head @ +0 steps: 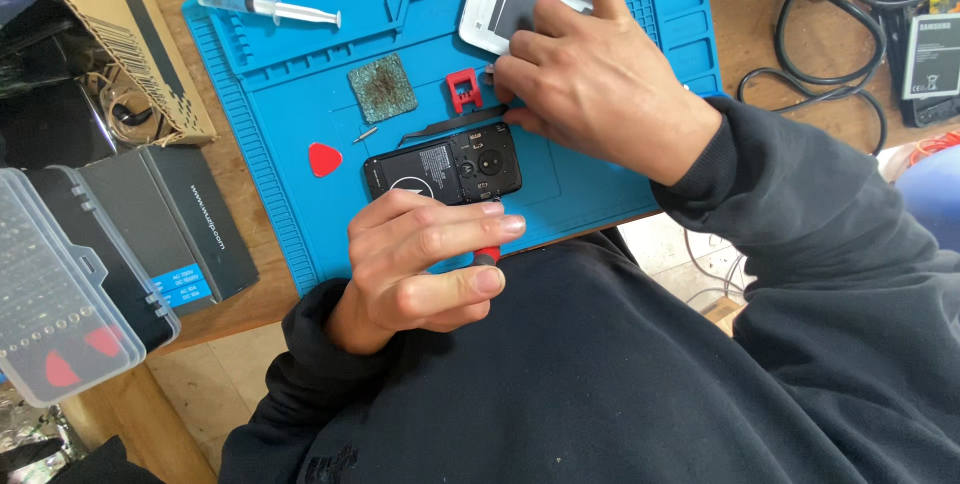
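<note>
This is a phone repair workshop. A blue repair mat (300, 214) covers the wooden bench (770, 4). An opened phone (443, 174), tweezers (450, 126) and a screw box (60, 284) lie there.

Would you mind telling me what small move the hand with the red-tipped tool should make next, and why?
Probably bring the tool's tip up onto the opened black phone. The left hand pinches the red-tipped tool just below the phone's near edge, not yet over it. The right hand rests on the white back cover, beside the tweezers, so the phone's exposed back lies unobstructed.
</note>
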